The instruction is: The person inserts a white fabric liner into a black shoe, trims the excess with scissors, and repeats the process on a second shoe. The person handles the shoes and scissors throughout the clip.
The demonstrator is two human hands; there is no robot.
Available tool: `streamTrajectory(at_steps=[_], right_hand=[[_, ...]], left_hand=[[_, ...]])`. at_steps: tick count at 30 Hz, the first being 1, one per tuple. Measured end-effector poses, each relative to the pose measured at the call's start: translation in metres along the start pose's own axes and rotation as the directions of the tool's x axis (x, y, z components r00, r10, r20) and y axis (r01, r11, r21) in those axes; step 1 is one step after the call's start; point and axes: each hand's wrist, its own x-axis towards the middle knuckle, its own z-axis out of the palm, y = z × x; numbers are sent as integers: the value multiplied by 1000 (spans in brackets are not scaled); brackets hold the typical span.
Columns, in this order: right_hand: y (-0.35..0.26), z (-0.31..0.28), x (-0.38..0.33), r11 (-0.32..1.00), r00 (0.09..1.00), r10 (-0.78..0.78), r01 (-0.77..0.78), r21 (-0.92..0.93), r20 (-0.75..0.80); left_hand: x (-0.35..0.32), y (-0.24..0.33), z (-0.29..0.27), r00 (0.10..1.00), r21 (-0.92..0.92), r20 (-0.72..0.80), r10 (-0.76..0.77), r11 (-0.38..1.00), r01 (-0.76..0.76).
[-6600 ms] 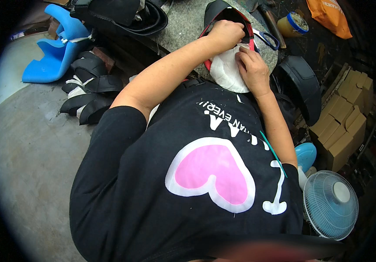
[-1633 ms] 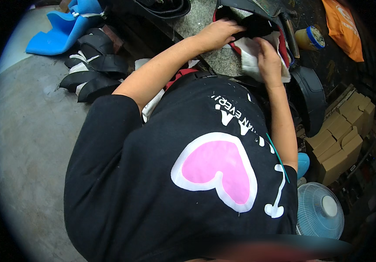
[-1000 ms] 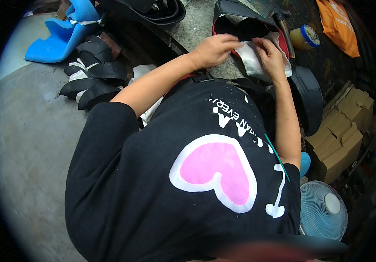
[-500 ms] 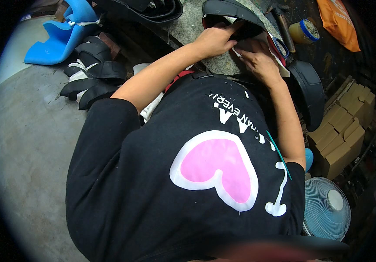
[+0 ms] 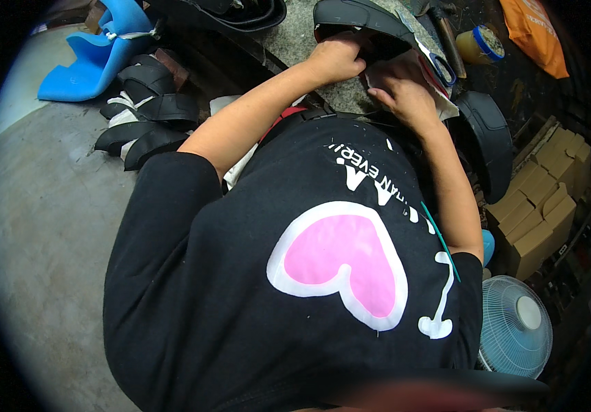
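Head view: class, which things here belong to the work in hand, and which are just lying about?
In hand:
curved black, red-edged piece, at the left hand
white cloth-like lining, at the right hand
grey speckled worktop, beneath

Lying about:
bent blue foam-like sheet
tan cardboard boxes
round blue-and-white fan
orange bag
blue-rimmed yellow tub

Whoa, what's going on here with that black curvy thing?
A person is working on a black curved piece on a grey stone slab. The left hand reaches into its opening, and the right hand is at its white lining. What the fingertips are doing is hidden. Blue-handled scissors and a yellowish jar are off to the right.
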Motion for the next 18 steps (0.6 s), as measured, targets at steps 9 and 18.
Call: streamTrajectory(at_steps=[9, 18], right_hand=[[-2, -16, 5, 985, 980, -6, -28, 169, 199], [33, -73, 0, 987, 685, -83, -46, -156, -724]], left_hand=[[-11, 8, 2, 987, 48, -29, 161, 986, -160], [-18, 19, -12, 868, 227, 17, 496, 844, -486]])
